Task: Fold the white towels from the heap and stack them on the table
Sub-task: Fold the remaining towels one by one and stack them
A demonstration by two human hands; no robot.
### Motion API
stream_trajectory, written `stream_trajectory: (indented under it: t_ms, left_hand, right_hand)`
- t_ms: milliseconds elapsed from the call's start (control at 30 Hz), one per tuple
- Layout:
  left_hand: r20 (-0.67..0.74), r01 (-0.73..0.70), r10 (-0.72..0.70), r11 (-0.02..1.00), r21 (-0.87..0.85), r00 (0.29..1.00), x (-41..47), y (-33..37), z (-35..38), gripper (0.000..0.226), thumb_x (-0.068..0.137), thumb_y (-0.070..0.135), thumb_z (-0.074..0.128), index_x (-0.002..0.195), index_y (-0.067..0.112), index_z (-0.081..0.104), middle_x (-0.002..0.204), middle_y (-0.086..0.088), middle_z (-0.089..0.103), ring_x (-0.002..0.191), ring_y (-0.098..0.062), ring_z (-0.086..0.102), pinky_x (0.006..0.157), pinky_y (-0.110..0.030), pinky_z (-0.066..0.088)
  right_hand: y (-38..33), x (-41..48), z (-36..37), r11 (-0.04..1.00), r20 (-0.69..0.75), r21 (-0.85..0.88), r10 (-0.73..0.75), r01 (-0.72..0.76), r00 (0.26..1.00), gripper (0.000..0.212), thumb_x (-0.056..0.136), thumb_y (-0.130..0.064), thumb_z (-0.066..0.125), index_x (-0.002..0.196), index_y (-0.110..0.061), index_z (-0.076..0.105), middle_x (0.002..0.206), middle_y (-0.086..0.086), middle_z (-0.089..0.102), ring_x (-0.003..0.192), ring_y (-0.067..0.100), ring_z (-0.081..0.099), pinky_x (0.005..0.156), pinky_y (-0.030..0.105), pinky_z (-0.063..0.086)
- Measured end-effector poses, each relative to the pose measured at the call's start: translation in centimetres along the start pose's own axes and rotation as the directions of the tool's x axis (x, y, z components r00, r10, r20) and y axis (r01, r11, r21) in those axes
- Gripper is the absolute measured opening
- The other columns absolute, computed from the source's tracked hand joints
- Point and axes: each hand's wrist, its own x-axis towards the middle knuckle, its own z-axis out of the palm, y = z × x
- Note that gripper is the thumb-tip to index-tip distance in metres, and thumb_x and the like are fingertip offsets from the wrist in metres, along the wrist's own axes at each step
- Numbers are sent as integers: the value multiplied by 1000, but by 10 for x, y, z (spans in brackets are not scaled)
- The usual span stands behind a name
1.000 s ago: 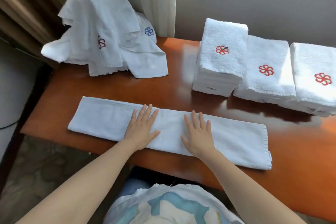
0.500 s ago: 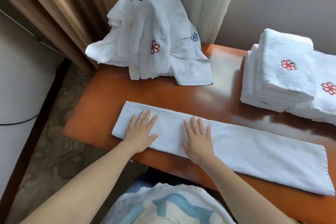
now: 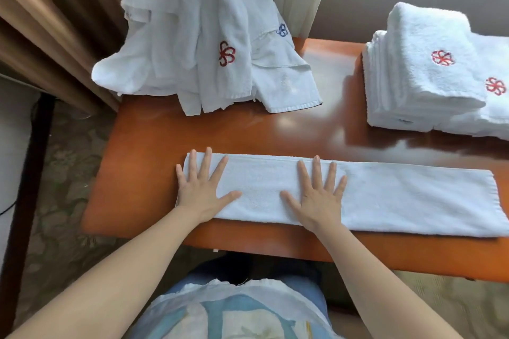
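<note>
Folded stack (image 3: 421, 71), right part beyond the edge

Folded towel (image 3: 399, 201), heap (image 3: 206, 36), stack (image 3: 421, 77) on table (image 3: 154, 146).

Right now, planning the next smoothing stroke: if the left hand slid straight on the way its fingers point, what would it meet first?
The left hand would slide off the towel, cross a strip of bare table, then probably meet the heap at its near edge.

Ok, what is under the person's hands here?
The left hand and right hand press flat on a long folded towel lying on the table. The towel parts beneath the palms, and the table under the towel, are covered.
</note>
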Motion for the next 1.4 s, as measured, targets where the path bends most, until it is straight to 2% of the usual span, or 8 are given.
stream_trajectory:
  t_ms: [200, 367, 500, 700, 800, 967, 1167, 1400]
  left_hand:
    - [-198, -35, 2, 986, -162, 980, 5, -14, -27, 69, 91, 69, 44, 149, 32, 35, 145, 1, 40, 140, -22, 28, 123, -51, 9]
    - [-2, 66, -66, 991, -119, 998, 21, -12, -62, 53, 81, 69, 60, 113, 27, 58, 117, 1, 55, 114, -21, 49, 104, -37, 39]
    - [149, 38, -12, 984, -173, 989, 29, -2, -83, 32, 81, 48, 65, 74, 22, 47, 77, 7, 51, 64, -12, 46, 54, -26, 34]
    - [393, -7, 229, 871, -491, 890, 34, 28, -121, 45, 81, 51, 68, 73, 18, 39, 69, 4, 35, 57, -14, 30, 53, -27, 25]
    - [403, 36, 269, 794, -607, 875, 33, 59, -136, 35, 84, 45, 68, 72, 15, 53, 62, 4, 51, 50, -13, 44, 49, -24, 34]
    - [490, 289, 263, 549, -784, 831, 25, 108, -143, 28, 90, 27, 64, 103, 3, 69, 86, -11, 74, 72, -21, 73, 66, -30, 61]
    - [505, 356, 346, 411, -839, 790, 23, 155, -141, 30, 93, 24, 59, 111, 0, 65, 97, -16, 76, 81, -24, 75, 65, -28, 60]
    - [452, 336, 292, 371, -866, 843, 25, 199, -137, 36, 96, 37, 58, 105, 4, 69, 86, -12, 77, 76, -21, 75, 60, -26, 59]
  right_hand:
    - [-38, -9, -1, 992, 26, 125, -25, 21, 999, 70, 99, -53, 25, 158, -32, -8, 163, 4, -26, 146, 35, -31, 114, 61, -18]
    - [-41, -10, -10, 989, 89, 147, -32, 18, 996, 72, 99, -52, 29, 157, -34, -10, 163, 4, -27, 146, 35, -31, 114, 61, -18]
    - [-36, -9, -19, 977, 132, 212, -48, 19, 990, 77, 96, -48, 43, 158, -36, -2, 164, 1, -23, 147, 33, -29, 116, 60, -15]
    - [-30, -6, -47, 817, 195, 574, -62, -63, 979, 50, 94, -43, 56, 143, -37, 49, 165, -6, 13, 152, 22, -13, 119, 56, -8]
    - [-23, -13, -67, 512, 254, 838, -61, -188, 965, 27, 89, -53, 56, 107, -38, 69, 125, -16, 62, 138, 13, 37, 114, 41, 26]
    - [2, -27, -88, 191, 354, 931, -269, -310, 896, 63, 86, -73, 50, 123, -25, 67, 117, 2, 73, 116, 19, 65, 107, 42, 41]
    - [36, -44, -96, 283, 235, 944, -207, -172, 950, 47, 76, -39, 75, 122, -36, 66, 119, -5, 70, 115, 13, 63, 106, 42, 45]
    - [83, -50, -99, 351, 169, 931, -171, -100, 971, 64, 78, -3, 68, 136, -25, 56, 123, -9, 65, 110, 3, 61, 92, 24, 50]
